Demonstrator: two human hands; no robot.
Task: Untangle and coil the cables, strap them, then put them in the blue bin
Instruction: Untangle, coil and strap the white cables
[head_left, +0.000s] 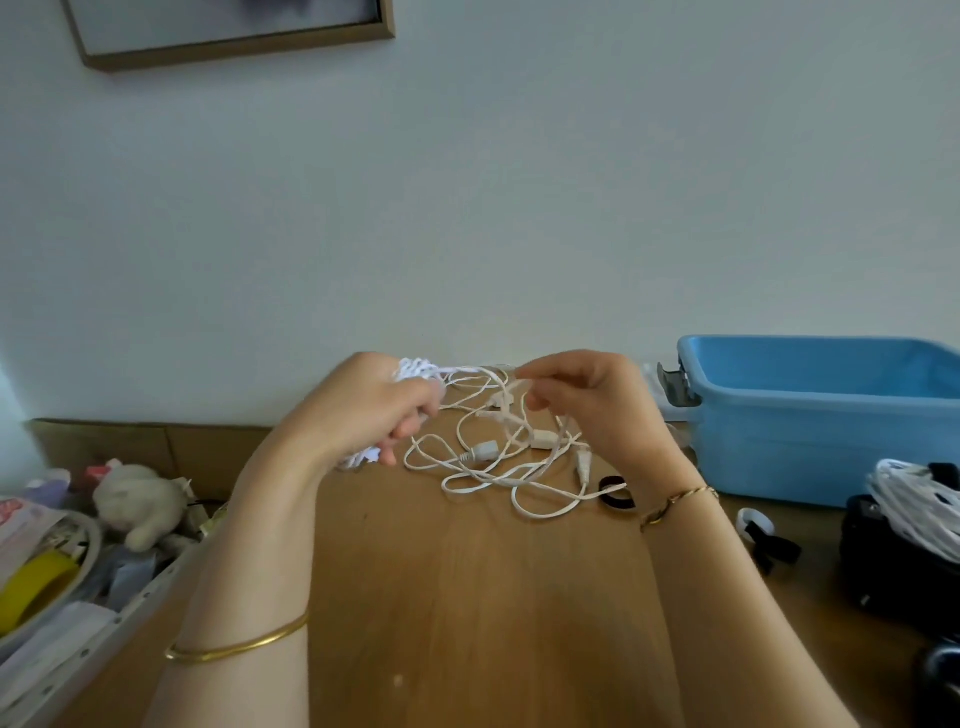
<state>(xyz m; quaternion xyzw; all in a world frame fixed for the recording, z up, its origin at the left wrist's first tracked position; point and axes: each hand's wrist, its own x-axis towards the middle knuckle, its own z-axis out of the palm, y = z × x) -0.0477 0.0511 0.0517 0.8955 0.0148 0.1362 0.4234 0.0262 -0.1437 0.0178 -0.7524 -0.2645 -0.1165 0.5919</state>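
The tangle of white cables (498, 462) lies partly on the wooden table (467, 597) and partly lifted between your hands, its loops crossing over several plugs. Your left hand (374, 410) is closed around a wound bundle (415, 370) of the same cable, and your right hand (587, 400) pinches one strand (511, 385) between thumb and forefinger, just above the knot. A black strap (615, 493) waits beside your right wrist, and the blue bin (831, 415) stands near on the right, against the wall. I judge the untangling only half done. If you pull that strand hard, a plug may catch in a loop and tighten the knot. Loosen your left grip and the wound turns could spring apart and drop back into the tangle.
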